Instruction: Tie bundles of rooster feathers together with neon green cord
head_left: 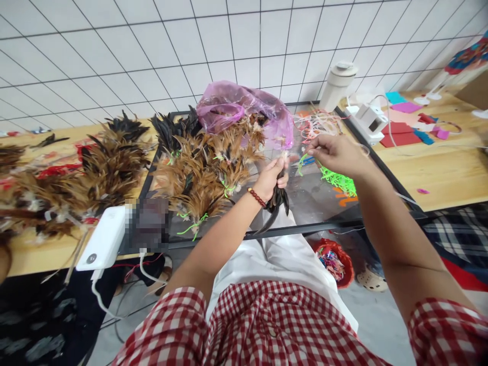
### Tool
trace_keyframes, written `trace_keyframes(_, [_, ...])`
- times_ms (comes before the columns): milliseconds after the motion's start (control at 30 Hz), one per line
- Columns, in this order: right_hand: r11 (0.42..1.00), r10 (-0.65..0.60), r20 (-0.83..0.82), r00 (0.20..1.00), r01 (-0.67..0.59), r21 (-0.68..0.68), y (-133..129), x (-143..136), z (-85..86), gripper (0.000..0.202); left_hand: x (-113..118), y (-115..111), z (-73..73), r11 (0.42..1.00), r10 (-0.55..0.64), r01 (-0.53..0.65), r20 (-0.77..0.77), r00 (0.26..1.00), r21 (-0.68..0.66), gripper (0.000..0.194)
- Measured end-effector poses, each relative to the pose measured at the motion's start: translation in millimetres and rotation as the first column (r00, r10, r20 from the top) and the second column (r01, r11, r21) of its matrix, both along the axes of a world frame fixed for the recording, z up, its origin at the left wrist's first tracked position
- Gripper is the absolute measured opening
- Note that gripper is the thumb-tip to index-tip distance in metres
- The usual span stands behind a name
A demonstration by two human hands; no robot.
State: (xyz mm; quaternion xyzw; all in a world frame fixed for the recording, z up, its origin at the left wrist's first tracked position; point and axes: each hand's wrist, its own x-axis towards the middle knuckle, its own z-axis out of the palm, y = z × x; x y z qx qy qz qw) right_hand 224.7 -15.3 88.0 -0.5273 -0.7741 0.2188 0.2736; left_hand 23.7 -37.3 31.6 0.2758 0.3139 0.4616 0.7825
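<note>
My left hand [270,179], a beaded bracelet at its wrist, is closed around a bunch of dark feathers [280,201]. The pale quill ends point up past my fingers and the dark tips hang down over the table edge. To the right, my right hand [337,154] pinches a short bright green string [301,164] a little apart from the quills. Below that hand lies a heap of loose green strings [339,181]. On the left, brown feather bundles [206,168] cover the black-framed board [301,206], several tied with green string.
A pink plastic bag [259,99] with feathers stands at the back. Pale strings [318,124], a white bottle [338,84] and a power strip [364,124] are at the right. A white power bank [102,238] sits left, near more feathers [99,178]. A red basket [334,262] is below.
</note>
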Motion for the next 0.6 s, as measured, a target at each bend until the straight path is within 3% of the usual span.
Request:
trace_keyframes(100, [0.999, -0.032, 0.041, 0.999, 0.033, -0.023, 2.0, -9.4, -5.2, 0.011, 0.6, 0.4, -1.0, 0.996, -0.085, 0.085, -0.003, 0.996, -0.02, 0.031])
trace_keyframes(167, [0.996, -0.08, -0.015, 0.997, 0.079, -0.036, 6.5, -7.2, -10.0, 0.01, 0.1, 2.0, -2.9, 0.993, -0.11, 0.11, -0.001, 0.994, -0.029, 0.031])
trace_keyframes(300, [0.984, -0.155, -0.158, 0.975, 0.139, -0.108, 13.5, 13.9, -16.5, 0.005, -0.8, 5.4, -6.2, 0.995, -0.091, 0.092, 0.01, 0.996, -0.038, 0.031])
trace_keyframes(433, [0.964, -0.238, -0.174, 0.956, 0.209, -0.167, 6.3, 46.0, -7.4, 0.004, -1.1, 6.6, -6.6, 0.995, -0.069, 0.071, 0.02, 0.997, -0.07, 0.032])
trace_keyframes(500, [0.939, -0.334, -0.094, 0.938, 0.321, -0.126, 1.8, 64.4, -0.2, 0.005, -1.7, 7.2, -6.5, 0.994, -0.056, 0.059, 0.038, 0.998, -0.087, 0.033])
trace_keyframes(600, [0.894, -0.439, 0.186, 0.879, 0.449, -0.011, 0.2, 84.1, 2.5, 0.007, -2.5, 8.6, -6.7, 0.995, -0.055, 0.06, 0.066, 0.996, -0.079, 0.034])
